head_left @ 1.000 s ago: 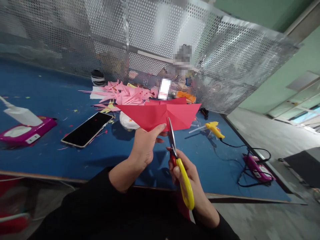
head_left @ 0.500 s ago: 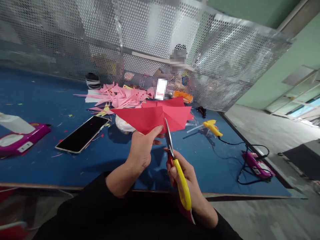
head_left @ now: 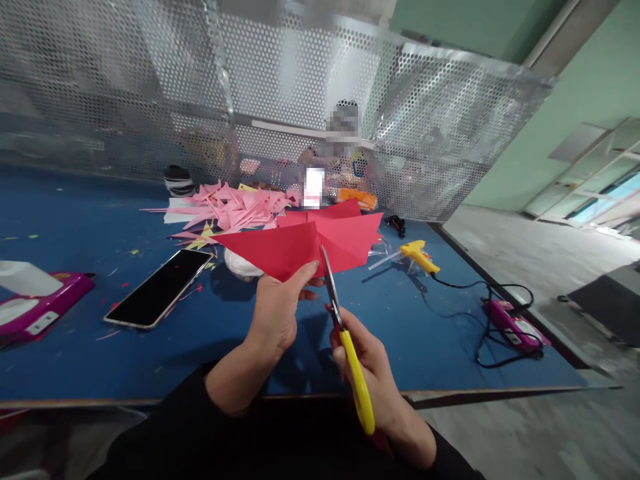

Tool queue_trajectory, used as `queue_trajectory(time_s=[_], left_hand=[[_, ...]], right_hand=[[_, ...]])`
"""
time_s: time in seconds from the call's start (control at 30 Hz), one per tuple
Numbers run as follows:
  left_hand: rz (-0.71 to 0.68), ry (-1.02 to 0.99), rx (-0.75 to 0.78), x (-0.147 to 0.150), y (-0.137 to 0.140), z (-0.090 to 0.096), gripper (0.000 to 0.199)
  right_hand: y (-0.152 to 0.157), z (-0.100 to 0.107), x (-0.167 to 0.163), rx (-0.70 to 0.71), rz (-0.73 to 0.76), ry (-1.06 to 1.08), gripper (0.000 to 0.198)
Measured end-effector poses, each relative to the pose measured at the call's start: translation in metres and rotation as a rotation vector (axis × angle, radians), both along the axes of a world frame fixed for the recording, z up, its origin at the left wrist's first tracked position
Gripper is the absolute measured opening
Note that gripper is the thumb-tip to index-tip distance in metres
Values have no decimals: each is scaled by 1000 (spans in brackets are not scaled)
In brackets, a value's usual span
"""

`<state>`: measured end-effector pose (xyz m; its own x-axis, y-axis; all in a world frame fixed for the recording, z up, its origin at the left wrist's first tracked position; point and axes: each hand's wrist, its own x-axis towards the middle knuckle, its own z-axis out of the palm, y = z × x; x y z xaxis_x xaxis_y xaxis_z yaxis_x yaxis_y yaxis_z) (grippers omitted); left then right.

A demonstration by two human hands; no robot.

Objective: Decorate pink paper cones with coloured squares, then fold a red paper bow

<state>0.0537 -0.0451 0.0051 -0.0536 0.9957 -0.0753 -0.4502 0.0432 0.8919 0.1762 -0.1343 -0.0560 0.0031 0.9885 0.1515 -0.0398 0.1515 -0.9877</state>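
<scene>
Creased red paper sheet (head_left: 270,252): being held up above the blue tabletop (head_left: 440,353), its folded wings spreading to both sides, likely raised to give the blades room.
Left hand (head_left: 275,310): pinching the sheet's lower edge near the middle crease, thumb in front and fingers behind, presumably steadying it just beside the blades.
Yellow-handled metal scissors (head_left: 349,343): pointing up and away, blades narrow, tips overlapping the sheet by the crease; whether paper is lying between them, I cannot tell.
Right hand (head_left: 367,357): wrapping around the handles, seemingly lining the blades up with the crease.
Jagged pink paper pieces (head_left: 245,207): lying heaped behind the sheet, apparently out of the hands' way.
Flat black-screened phone (head_left: 157,290): resting to the left, among small scraps.
Yellow plastic glue gun (head_left: 419,255): lying to the right, its black cable trailing towards a magenta-and-white socket box (head_left: 513,327), probably for power.
Perforated translucent screen (head_left: 175,67): standing behind, perhaps dividing the bench.
</scene>
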Motion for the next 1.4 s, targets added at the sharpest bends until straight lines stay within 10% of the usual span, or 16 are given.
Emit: queue_trajectory(time_s=[1.4], left_hand=[[-7,4,28,1,-3,0,21]], right_hand=[[-3,-13,8,163,-8,-168,62]])
